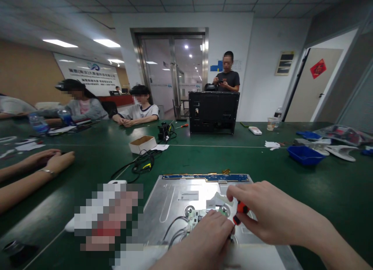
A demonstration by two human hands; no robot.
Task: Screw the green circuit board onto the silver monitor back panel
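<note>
A silver metal panel [169, 196] with a blue circuit strip [204, 177] along its far edge lies before me. On it sits a small green board [192, 219] with dark cables at its left. My right hand [256, 211] holds a red and black screwdriver [241, 208] by the handle, its shaft slanting down to the left. My left hand [210, 231] rests over the board's right part beside the screwdriver's shaft, fingers bent. Its fingertips are hidden, so what it holds, if anything, does not show.
A white box [142, 144], black cables [142, 165] and an upright black monitor-like casing [214, 112] stand beyond the panel. At the right is a blue tray [305, 155]. Another person's hands [55, 161] rest at the left; more people are around the table.
</note>
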